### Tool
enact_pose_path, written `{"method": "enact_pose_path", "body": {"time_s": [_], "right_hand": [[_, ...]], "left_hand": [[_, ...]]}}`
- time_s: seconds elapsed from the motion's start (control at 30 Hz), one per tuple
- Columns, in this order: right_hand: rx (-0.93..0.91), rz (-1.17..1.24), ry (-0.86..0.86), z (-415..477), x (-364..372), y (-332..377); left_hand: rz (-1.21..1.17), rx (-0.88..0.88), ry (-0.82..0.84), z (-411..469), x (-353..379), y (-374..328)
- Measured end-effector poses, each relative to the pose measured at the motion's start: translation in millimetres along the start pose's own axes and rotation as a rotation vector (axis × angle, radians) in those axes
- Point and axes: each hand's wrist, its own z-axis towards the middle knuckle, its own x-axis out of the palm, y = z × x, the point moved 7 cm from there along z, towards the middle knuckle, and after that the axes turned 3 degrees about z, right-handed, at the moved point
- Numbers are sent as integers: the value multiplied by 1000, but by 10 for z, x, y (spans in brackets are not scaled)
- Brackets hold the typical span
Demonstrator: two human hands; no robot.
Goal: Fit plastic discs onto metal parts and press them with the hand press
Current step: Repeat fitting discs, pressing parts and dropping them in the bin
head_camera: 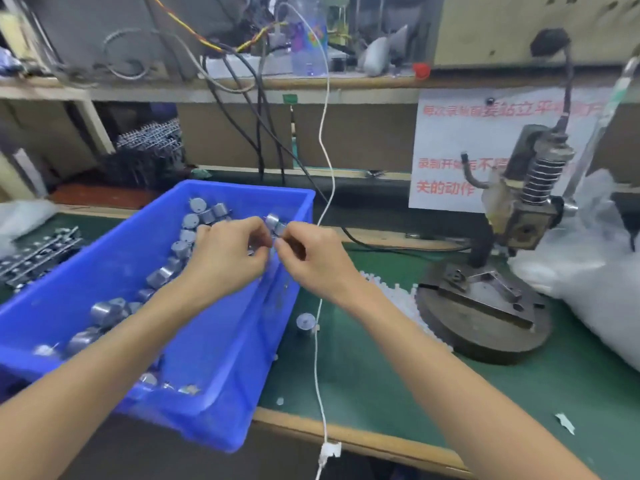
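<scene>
Metal part [274, 224]: being pinched between the fingers of the left hand [228, 259] and right hand [313, 259], above the blue bin's [249, 187] right wall; whether a disc is on it is too blurred to tell. Risk: a loosening pinch is probably dropping it among the loose parts in the bin, or a crooked disc is jamming under the hand press [512, 220].

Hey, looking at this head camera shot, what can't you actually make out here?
Head view: whether anything is fitted on the metal part; the fingers of the left hand and right hand cover it, and it is blurred.
Head view: the sign wording, blurred and partly behind the hand press.
Head view: the plastic bag contents, under cloudy film and cut by the right edge.
</scene>
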Motion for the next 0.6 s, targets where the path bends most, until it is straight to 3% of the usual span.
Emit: {"method": "enact_pose_path", "body": {"time_s": [0.1,0.23,0.37,0.6], "right_hand": [[3,-40,135,203,361,6],[63,-59,108,364,455,-122],[98,-113,118,431,525,-202],[117,-117,139,454,567,-253]], "left_hand": [[159,-93,135,84,209,517],[361,-134,387,323,684,1030],[308,-55,576,588,1253,1230],[394,-45,530,752,1735,1340]]}}
